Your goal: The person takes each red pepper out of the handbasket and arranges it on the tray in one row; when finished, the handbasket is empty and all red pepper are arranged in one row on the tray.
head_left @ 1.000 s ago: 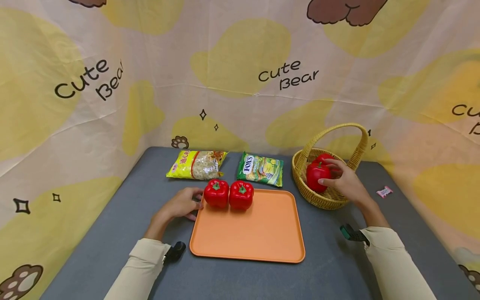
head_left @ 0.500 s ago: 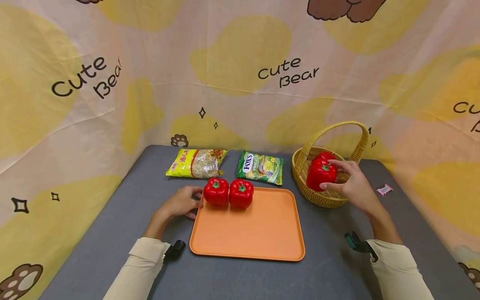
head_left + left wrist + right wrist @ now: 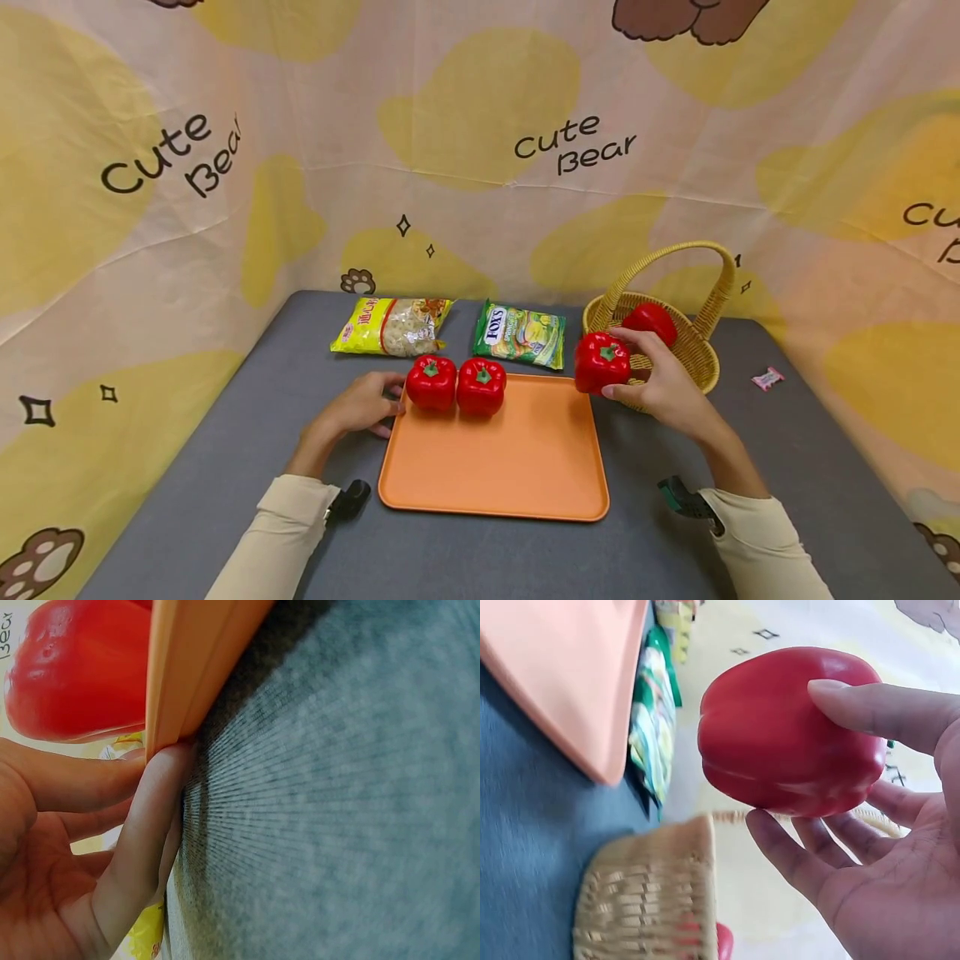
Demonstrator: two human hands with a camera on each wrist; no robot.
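Head view: the right hand (image 3: 666, 390) suspends a red pepper (image 3: 600, 364) near the basket (image 3: 699, 357) and beside the tray (image 3: 495, 467), where a second pepper (image 3: 431, 385) and a third pepper (image 3: 482, 388) stand stem up. Left wrist view: the left hand (image 3: 49, 874) pinches the tray's edge—likely to steady it. Right wrist view: thumb and fingers, partly spread, grip opposite sides—presumably to suit the pepper's broad body.

Left sleeve (image 3: 279, 529): cream, creased, seen toward half past seven
Right sleeve (image 3: 761, 537): matching cream, seen toward four o'clock
Left hand (image 3: 363, 406): bare, a black wrist unit (image 3: 351, 502) is worn
Right hand (image 3: 666, 390): bare, a black-and-green wrist unit (image 3: 686, 502) is worn
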